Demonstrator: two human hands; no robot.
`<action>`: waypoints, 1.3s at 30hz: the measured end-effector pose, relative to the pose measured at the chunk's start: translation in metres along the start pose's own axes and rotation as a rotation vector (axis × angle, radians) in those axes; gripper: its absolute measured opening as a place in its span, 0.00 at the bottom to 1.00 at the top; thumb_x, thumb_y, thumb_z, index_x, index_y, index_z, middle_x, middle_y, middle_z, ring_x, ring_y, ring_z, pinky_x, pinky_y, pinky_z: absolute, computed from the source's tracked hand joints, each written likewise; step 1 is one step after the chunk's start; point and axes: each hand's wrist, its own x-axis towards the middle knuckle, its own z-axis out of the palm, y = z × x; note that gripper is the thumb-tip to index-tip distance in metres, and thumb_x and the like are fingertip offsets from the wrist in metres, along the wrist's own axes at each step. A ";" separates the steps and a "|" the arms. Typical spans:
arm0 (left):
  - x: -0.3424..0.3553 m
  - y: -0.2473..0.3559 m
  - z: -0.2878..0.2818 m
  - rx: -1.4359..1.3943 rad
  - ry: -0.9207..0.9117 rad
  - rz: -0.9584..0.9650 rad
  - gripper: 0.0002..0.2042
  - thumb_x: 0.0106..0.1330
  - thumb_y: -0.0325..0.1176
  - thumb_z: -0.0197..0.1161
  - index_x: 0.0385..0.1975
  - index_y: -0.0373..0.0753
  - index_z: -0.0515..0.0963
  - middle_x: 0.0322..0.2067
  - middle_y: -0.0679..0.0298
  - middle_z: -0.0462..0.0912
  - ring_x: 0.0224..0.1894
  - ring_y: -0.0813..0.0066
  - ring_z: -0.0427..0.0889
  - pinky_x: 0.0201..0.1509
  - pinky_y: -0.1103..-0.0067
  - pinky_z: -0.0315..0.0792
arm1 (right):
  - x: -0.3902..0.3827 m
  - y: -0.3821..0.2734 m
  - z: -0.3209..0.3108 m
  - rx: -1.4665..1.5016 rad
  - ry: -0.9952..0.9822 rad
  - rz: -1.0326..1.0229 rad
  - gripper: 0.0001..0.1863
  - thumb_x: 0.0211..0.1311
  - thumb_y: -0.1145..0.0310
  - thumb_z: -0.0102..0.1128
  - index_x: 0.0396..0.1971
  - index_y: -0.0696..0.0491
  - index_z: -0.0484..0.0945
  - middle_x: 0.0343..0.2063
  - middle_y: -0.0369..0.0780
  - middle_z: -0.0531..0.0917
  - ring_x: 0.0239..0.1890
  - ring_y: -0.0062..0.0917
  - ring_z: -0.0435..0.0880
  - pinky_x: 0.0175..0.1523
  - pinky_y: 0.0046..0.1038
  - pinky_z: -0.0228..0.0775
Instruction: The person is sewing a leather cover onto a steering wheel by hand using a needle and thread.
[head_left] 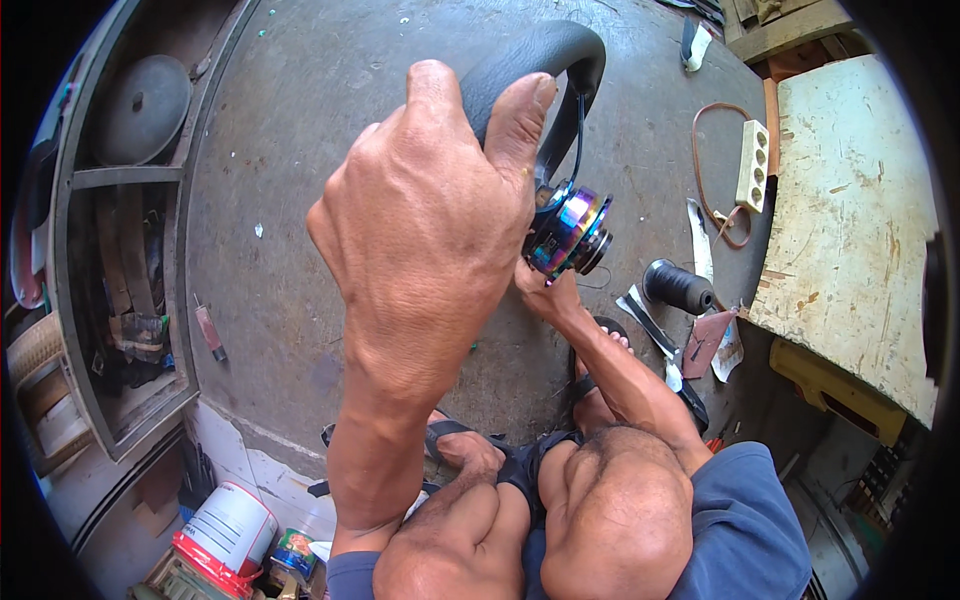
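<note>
A steering wheel with a black leather-like rim [535,50] is held up in front of me, turned edge-on. My left hand [425,215] is closed round its near side, the thumb and a knuckle showing on either side of the rim. From the wheel's centre a shiny rainbow-coloured metal hub [570,232] juts to the right. Just below the hub is my right hand [548,295]; its fingers are mostly hidden behind the hub and my left hand, so what they hold does not show. A thin loop of dark thread [597,278] shows beside the hub.
On the grey floor at right lie a spool of black thread [678,287], strips of scrap, a pinkish-red piece [708,343] and a white power strip [753,165] with brown cord. A worn pale board [850,230] stands beyond. At left are a framed cabinet [125,178], a small cutter-like tool [210,333] and a white bucket [232,525].
</note>
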 end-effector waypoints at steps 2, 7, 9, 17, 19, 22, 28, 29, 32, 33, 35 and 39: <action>0.002 -0.004 0.000 -0.011 0.026 0.009 0.35 0.71 0.72 0.45 0.35 0.40 0.76 0.23 0.49 0.84 0.35 0.40 0.88 0.38 0.53 0.78 | -0.002 0.005 0.001 0.016 -0.001 0.000 0.08 0.69 0.68 0.63 0.41 0.57 0.81 0.31 0.39 0.86 0.33 0.29 0.84 0.39 0.36 0.74; 0.005 -0.007 0.000 -0.002 0.008 -0.012 0.35 0.71 0.72 0.44 0.35 0.40 0.76 0.23 0.49 0.84 0.36 0.39 0.87 0.38 0.53 0.78 | -0.011 0.028 0.003 -0.105 -0.044 0.004 0.12 0.70 0.66 0.64 0.47 0.57 0.83 0.36 0.40 0.87 0.38 0.29 0.85 0.44 0.35 0.76; 0.007 -0.007 0.000 0.016 0.010 -0.021 0.35 0.71 0.73 0.44 0.35 0.40 0.76 0.23 0.49 0.84 0.36 0.39 0.87 0.38 0.53 0.78 | -0.013 0.033 0.004 -0.114 -0.075 0.021 0.13 0.70 0.66 0.64 0.48 0.56 0.83 0.36 0.39 0.87 0.37 0.27 0.85 0.44 0.34 0.77; 0.003 -0.008 0.001 0.028 0.036 -0.001 0.35 0.71 0.72 0.45 0.36 0.40 0.75 0.23 0.48 0.83 0.35 0.37 0.85 0.36 0.52 0.77 | -0.014 0.019 0.005 -0.029 -0.080 0.215 0.12 0.72 0.62 0.62 0.44 0.55 0.82 0.33 0.36 0.86 0.35 0.23 0.83 0.41 0.32 0.75; 0.002 -0.004 0.003 -0.008 0.067 0.025 0.34 0.71 0.72 0.46 0.36 0.40 0.75 0.23 0.48 0.83 0.34 0.37 0.85 0.36 0.52 0.77 | -0.014 0.039 0.005 -0.393 -0.098 -0.093 0.13 0.73 0.61 0.62 0.44 0.55 0.82 0.31 0.35 0.85 0.34 0.22 0.83 0.39 0.31 0.74; 0.002 -0.008 -0.001 0.001 0.060 0.009 0.34 0.71 0.72 0.46 0.35 0.40 0.75 0.22 0.48 0.83 0.34 0.38 0.86 0.35 0.53 0.77 | -0.012 0.027 0.009 0.423 -0.048 0.164 0.14 0.73 0.58 0.61 0.40 0.55 0.82 0.29 0.34 0.85 0.31 0.20 0.82 0.35 0.28 0.74; 0.002 -0.015 -0.001 0.019 0.059 -0.012 0.34 0.71 0.72 0.45 0.35 0.40 0.75 0.22 0.49 0.83 0.33 0.39 0.86 0.35 0.54 0.77 | -0.005 -0.017 -0.022 0.190 -0.224 0.520 0.17 0.72 0.56 0.63 0.29 0.55 0.82 0.22 0.31 0.84 0.24 0.15 0.81 0.31 0.26 0.73; 0.002 -0.013 0.001 0.005 0.056 -0.010 0.34 0.71 0.72 0.45 0.35 0.40 0.75 0.22 0.49 0.83 0.33 0.39 0.86 0.35 0.54 0.77 | -0.005 -0.010 -0.020 0.287 -0.169 0.513 0.16 0.72 0.57 0.63 0.30 0.54 0.82 0.22 0.32 0.84 0.24 0.15 0.81 0.31 0.26 0.73; 0.001 -0.006 0.002 -0.026 0.051 0.005 0.34 0.71 0.72 0.45 0.36 0.40 0.75 0.21 0.51 0.83 0.32 0.41 0.87 0.34 0.54 0.78 | 0.006 0.015 -0.006 0.827 -0.177 0.394 0.15 0.71 0.58 0.64 0.31 0.55 0.82 0.24 0.34 0.85 0.27 0.18 0.82 0.33 0.28 0.73; -0.001 -0.004 0.004 -0.029 0.058 0.032 0.34 0.71 0.71 0.47 0.36 0.40 0.76 0.21 0.51 0.83 0.31 0.41 0.86 0.33 0.55 0.77 | 0.004 0.019 -0.010 1.007 -0.185 0.352 0.14 0.71 0.58 0.64 0.31 0.55 0.82 0.25 0.35 0.85 0.28 0.19 0.82 0.34 0.29 0.73; -0.003 -0.018 -0.002 0.025 0.077 0.040 0.34 0.71 0.71 0.49 0.37 0.39 0.77 0.20 0.52 0.83 0.30 0.42 0.86 0.32 0.55 0.76 | -0.006 -0.032 -0.017 0.047 -0.173 0.218 0.12 0.69 0.61 0.66 0.37 0.56 0.83 0.29 0.40 0.86 0.32 0.25 0.83 0.38 0.34 0.74; 0.003 -0.032 0.001 -0.113 0.091 0.174 0.29 0.72 0.63 0.56 0.34 0.37 0.78 0.19 0.55 0.79 0.23 0.53 0.82 0.29 0.64 0.73 | -0.036 -0.049 -0.103 -0.153 -0.141 0.034 0.16 0.65 0.65 0.68 0.48 0.57 0.84 0.45 0.48 0.86 0.46 0.39 0.85 0.53 0.37 0.76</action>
